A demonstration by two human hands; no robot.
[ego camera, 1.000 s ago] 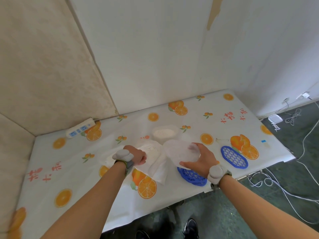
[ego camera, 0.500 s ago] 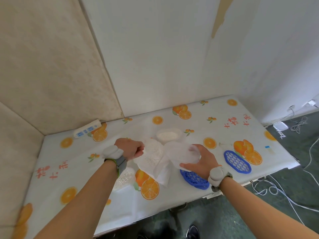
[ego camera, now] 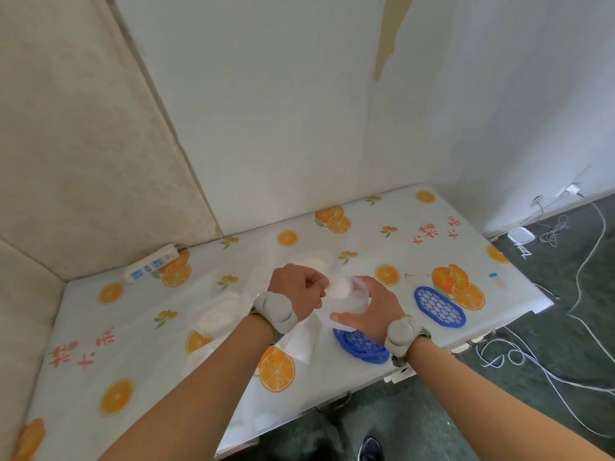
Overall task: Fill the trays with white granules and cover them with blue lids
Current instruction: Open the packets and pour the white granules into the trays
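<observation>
My right hand holds a clear plastic tray a little above the table. My left hand is closed on the top of a white bag of granules, right against the tray's left rim. White granules lie heaped in the tray. One blue honeycomb lid lies on the table under my right wrist. A second blue lid lies further right. A tray holding granules sits left of my left wrist, and another filled tray sits behind my hands.
The table wears a white cloth printed with oranges and stands against the walls at the back and left. A white power strip lies at the back left. Loose white cables trail over the floor to the right. A shoe shows below the table's front edge.
My left hand has moved right with the bag until it meets the tray in my right hand. Granules now lie in that tray. The view has tilted up slightly.
</observation>
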